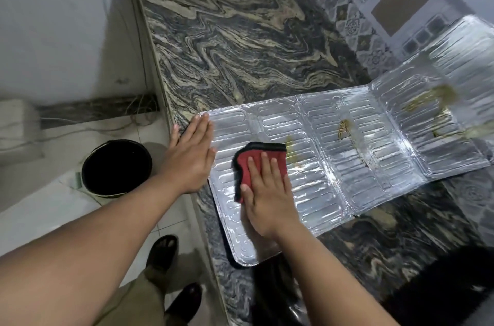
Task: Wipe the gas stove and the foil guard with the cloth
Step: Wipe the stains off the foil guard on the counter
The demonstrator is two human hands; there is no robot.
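Fingers together, flat: left hand [191, 154] pins foil guard [334, 154] at its left edge on marble counter [227, 39]. Right hand [267, 197], fingers slightly spread, presses red cloth [254, 162] onto guard's left panel. Brownish stains [344, 129] further right.

My red cloth [256, 162] with its dark edge lies folded on the silver foil guard [334, 160], which is spread flat, ribbed, smeared with yellow-brown grease.

foil guard [347, 152] flat on counter [227, 45], cloth [256, 162] on its left panel, bucket [116, 168] on floor left
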